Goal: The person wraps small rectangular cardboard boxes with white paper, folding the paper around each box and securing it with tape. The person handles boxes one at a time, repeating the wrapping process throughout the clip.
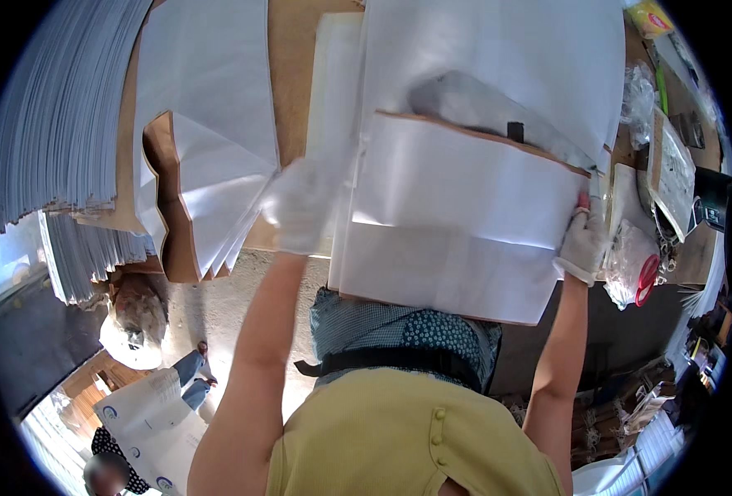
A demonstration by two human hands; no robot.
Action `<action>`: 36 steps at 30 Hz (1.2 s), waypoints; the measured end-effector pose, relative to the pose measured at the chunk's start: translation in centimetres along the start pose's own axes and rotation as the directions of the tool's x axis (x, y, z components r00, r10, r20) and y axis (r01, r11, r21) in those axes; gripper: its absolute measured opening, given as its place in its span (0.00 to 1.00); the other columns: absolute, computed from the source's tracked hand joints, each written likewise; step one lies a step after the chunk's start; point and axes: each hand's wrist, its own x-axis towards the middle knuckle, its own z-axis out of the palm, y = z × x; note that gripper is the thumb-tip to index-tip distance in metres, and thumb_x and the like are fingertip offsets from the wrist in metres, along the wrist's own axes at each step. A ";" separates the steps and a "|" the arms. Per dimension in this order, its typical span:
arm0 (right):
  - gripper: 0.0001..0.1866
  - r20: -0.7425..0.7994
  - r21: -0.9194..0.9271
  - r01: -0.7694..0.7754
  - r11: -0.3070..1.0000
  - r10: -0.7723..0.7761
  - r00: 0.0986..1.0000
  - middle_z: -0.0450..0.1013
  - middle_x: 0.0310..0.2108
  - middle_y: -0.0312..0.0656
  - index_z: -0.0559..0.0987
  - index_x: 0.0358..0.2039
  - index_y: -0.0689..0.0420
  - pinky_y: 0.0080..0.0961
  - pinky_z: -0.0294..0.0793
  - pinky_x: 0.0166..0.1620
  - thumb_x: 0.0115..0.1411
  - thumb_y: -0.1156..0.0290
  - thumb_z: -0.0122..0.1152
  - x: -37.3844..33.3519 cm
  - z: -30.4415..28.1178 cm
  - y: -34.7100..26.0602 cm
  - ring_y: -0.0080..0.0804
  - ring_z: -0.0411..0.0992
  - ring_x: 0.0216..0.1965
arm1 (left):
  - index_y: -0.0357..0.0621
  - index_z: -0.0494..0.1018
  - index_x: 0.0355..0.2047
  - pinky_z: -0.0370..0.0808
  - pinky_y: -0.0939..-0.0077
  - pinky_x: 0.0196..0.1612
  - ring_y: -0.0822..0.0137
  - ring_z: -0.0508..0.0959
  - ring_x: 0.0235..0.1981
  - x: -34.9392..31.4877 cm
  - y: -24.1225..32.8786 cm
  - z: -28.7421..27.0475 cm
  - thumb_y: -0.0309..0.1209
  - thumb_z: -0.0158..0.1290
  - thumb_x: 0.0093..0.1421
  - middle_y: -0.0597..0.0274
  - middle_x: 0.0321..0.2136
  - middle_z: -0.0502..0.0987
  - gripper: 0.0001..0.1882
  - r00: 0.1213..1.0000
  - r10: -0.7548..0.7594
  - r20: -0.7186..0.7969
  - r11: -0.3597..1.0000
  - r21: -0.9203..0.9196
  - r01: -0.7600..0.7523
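The left hand (304, 207) and right hand (582, 244), both white-gloved, are gripping opposite side edges of a large white folded paper sheet with brown backing (457, 223), stretched between them. It is looking light, floppy and crease-prone (edge grips suit it). Left of the left hand, similar cut sheets (209, 165) are lying stacked.

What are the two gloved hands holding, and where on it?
A folded white sheet: the left hand grips its left edge, the right hand its right edge.
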 end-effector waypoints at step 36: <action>0.20 0.168 -0.179 -0.149 0.972 0.180 0.969 0.84 0.44 0.53 0.81 0.58 0.62 0.29 0.77 0.49 0.74 0.64 0.53 -0.8 -0.1 -3.7 0.33 0.81 0.44 | 0.41 0.75 0.18 0.66 0.59 0.22 0.49 0.73 0.16 0.6 5.0 1.3 0.42 0.59 0.68 0.49 0.16 0.71 0.23 0.982 0.016 0.188 0.982 0.180 -0.050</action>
